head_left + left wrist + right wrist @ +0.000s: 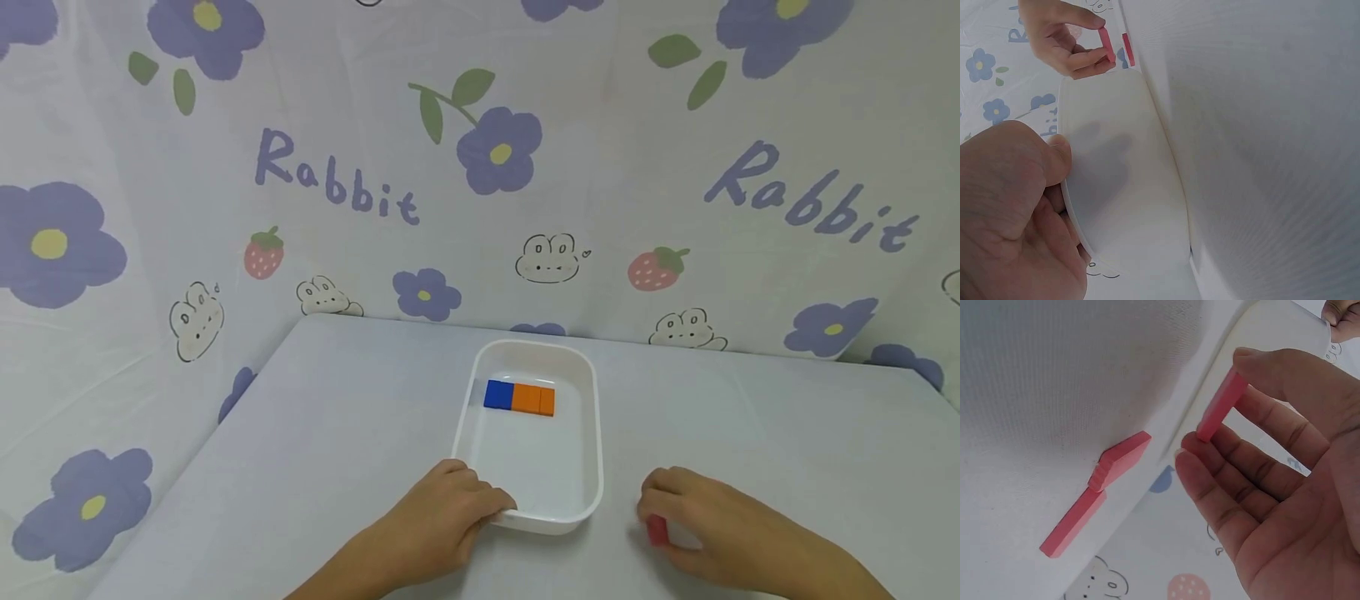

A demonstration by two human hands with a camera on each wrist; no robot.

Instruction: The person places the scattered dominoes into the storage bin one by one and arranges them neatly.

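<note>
My left hand [442, 525] grips the near left corner of a white rectangular tray [597, 433], fingers curled over its rim. A blue block [498, 394] and two orange blocks [533, 399] lie side by side in a row at the tray's far end. Right of the tray, my right hand [712, 521] pinches a thin pink-red block [1222, 406] between thumb and fingertips. Two more pink-red pieces, one [1124, 459] angled against another [1072, 525], lie on the table beside that hand in the right wrist view; the head view does not show them clearly.
The white table [337, 417] carries the tray near its middle. Behind and at the left stands a white cloth [585, 167] printed with purple flowers, rabbits and strawberries, meeting the table's far edge.
</note>
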